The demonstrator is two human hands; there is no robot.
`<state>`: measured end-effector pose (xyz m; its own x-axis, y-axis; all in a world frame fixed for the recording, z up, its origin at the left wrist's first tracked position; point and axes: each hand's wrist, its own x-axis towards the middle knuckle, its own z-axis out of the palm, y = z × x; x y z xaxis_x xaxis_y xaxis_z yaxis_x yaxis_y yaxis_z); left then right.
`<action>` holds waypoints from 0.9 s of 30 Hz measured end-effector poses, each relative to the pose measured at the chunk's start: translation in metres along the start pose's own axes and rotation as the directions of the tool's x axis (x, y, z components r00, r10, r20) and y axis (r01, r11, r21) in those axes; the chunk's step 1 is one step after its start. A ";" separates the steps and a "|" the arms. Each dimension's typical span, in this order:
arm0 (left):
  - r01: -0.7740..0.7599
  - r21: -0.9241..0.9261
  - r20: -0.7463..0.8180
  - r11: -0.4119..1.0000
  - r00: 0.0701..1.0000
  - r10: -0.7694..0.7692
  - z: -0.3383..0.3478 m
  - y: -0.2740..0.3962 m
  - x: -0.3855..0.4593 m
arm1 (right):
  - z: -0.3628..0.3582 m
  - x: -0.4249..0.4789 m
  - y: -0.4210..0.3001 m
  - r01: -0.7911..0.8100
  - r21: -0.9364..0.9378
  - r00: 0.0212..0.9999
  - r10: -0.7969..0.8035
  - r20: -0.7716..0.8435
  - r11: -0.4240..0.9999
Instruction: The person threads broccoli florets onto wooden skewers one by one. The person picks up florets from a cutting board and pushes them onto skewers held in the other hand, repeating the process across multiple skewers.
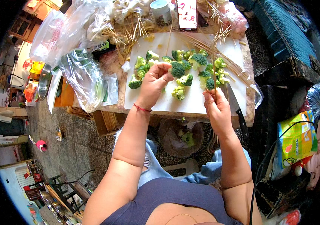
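My left hand (156,81), with a red string on its wrist, pinches a dark green broccoli floret (177,69) above a white cutting board (148,98). In my right hand (219,109) a thin wooden skewer (214,63) stands nearly upright, its tip pointing away from me. A small floret (210,83) shows right at those fingertips; I cannot tell whether it is on the skewer or lies behind it. More florets (197,60) are spread over the middle of the board. Loose skewers (227,59) lie slantwise along its right side.
Beside my right hand lies a kitchen knife (235,104), its black handle over the table's front edge. A phone (187,14), a jar (161,11) and bags of skewered food (131,22) line the back. Bagged green onions (82,78) lie left; a lined bin (181,137) stands below.
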<state>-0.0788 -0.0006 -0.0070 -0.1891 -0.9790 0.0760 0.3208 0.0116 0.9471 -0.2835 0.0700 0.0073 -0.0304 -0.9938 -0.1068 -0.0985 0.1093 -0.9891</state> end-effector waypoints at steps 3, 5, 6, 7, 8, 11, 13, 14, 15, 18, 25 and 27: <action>0.083 -0.313 0.037 0.946 0.996 -0.075 0.003 0.006 -0.001 | 0.002 -0.001 0.001 0.004 0.031 1.000 -0.004 0.010 1.000; 0.119 -0.443 0.086 0.888 0.992 -0.090 0.002 0.003 0.000 | 0.003 -0.002 0.003 -0.001 0.051 1.000 0.000 0.027 0.999; 0.121 -0.473 0.073 0.873 0.992 -0.099 0.007 0.008 -0.002 | 0.004 -0.002 0.003 -0.007 0.057 0.999 0.004 0.048 0.998; 0.122 -0.502 0.059 0.856 0.992 -0.107 0.012 0.011 -0.003 | 0.005 -0.003 0.003 -0.012 0.062 0.998 0.008 0.068 0.998; 0.126 -0.503 0.094 0.855 0.991 -0.090 0.014 0.009 -0.005 | 0.007 -0.003 0.000 -0.040 0.075 0.994 0.032 0.100 0.996; 0.144 -0.456 0.192 0.878 0.980 -0.062 0.017 0.001 -0.008 | 0.011 -0.006 -0.004 -0.151 0.209 0.978 0.116 0.173 0.966; 0.163 -0.344 0.233 0.925 0.969 -0.084 0.017 -0.001 -0.010 | 0.013 -0.007 -0.007 -0.200 0.256 0.966 0.148 0.210 0.946; 0.154 -0.298 0.216 0.942 0.972 -0.091 0.016 -0.002 -0.012 | 0.014 -0.007 -0.009 -0.196 0.237 0.967 0.147 0.210 0.952; 0.141 -0.273 0.223 0.952 0.972 -0.080 0.015 -0.004 -0.012 | 0.015 -0.008 -0.009 -0.192 0.218 0.967 0.146 0.209 0.957; 0.097 -0.178 0.234 0.979 0.971 -0.054 0.012 -0.005 -0.011 | 0.017 -0.009 -0.006 -0.159 0.130 0.975 0.135 0.175 0.979; -0.008 0.049 0.185 0.999 0.983 -0.002 0.010 0.002 -0.013 | 0.021 -0.013 -0.008 0.034 -0.145 0.995 -0.019 0.102 0.989; -0.043 0.058 0.147 0.997 0.988 0.034 0.013 0.002 -0.016 | 0.024 -0.013 -0.008 0.084 -0.139 0.993 -0.072 0.095 0.987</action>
<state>-0.0870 0.0173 -0.0024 -0.3129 -0.9374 0.1532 0.2740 0.0653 0.9595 -0.2585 0.0819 0.0139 0.0709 -0.9965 -0.0447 -0.2382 0.0266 -0.9709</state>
